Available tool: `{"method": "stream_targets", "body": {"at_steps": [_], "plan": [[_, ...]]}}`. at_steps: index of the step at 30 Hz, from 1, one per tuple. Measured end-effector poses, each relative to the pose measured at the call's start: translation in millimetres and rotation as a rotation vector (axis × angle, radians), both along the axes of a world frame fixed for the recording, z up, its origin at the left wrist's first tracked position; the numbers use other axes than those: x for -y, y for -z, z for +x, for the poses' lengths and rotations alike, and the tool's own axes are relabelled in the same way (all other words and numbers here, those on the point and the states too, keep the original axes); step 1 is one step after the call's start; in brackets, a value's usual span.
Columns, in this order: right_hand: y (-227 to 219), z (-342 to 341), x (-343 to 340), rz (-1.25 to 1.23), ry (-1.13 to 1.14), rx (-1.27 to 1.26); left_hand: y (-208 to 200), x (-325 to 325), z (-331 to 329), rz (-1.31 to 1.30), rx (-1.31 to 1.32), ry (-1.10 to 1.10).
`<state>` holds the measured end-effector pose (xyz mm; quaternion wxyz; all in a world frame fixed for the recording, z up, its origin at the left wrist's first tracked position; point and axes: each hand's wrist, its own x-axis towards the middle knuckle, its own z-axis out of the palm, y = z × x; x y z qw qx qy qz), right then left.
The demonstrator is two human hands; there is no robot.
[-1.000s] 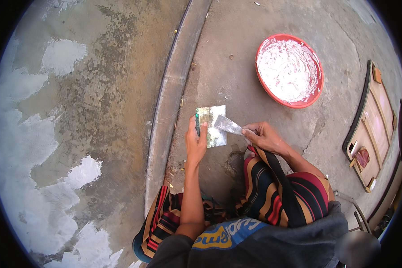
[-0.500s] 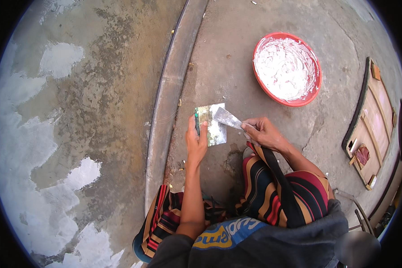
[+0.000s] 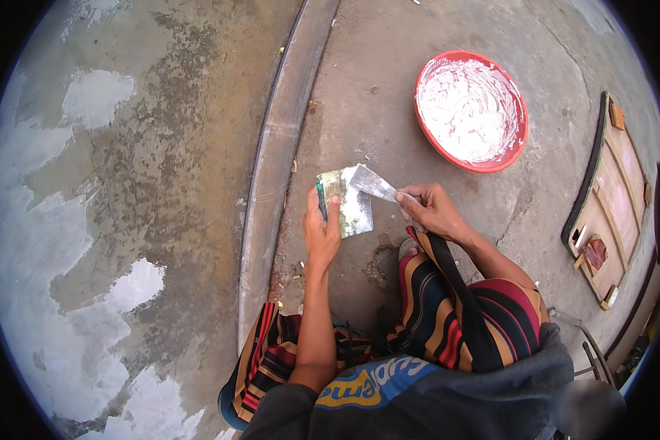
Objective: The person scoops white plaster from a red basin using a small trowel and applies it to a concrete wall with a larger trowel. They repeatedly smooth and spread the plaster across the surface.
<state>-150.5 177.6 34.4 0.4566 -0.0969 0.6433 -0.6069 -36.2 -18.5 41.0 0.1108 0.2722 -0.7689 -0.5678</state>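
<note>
The scraper (image 3: 374,183) has just slid toward the far edge of the flat, stained plate (image 3: 356,209): its blade lay a little way inside that edge a second ago and now overlaps the far corner, beyond the fingertips of the left hand (image 3: 323,229). The right hand (image 3: 429,211) has gone with it, moving away from the body, and grips the handle between thumb and fingers, with the blade pointing toward the left hand's side. The left hand is closed on the plate by its near-left side, thumb laid over the face and fingers around the green edge; the plate has also turned slightly, its far end swinging leftward. For the work in hand, this seems to put the blade at the plate's margin rather than over its middle, though whether the metal actually presses on the face cannot be told. The face looks pale and whitish on the side toward the right hand, and paste there is hard to tell from glare. The red tub (image 3: 455,160) of white paste (image 3: 466,110) stands on the floor (image 3: 389,110) beyond the right hand and slightly to its right, well apart from both tools, and neither hand touches it.
</note>
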Motion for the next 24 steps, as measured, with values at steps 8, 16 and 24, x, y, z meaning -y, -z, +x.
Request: {"method": "stream_targets", "body": {"at_steps": [8,16,24], "plan": [[-9,-3,1,0.02,-0.011,0.037,1,3,0,-0.023,-0.031,0.059],[-1,-3,-7,0.133,-0.113,-0.13,-3,10,-3,-0.025,0.062,0.084],[2,-6,-13,0.144,-0.184,-0.177,-6,15,3,0.017,0.072,0.095]]}}
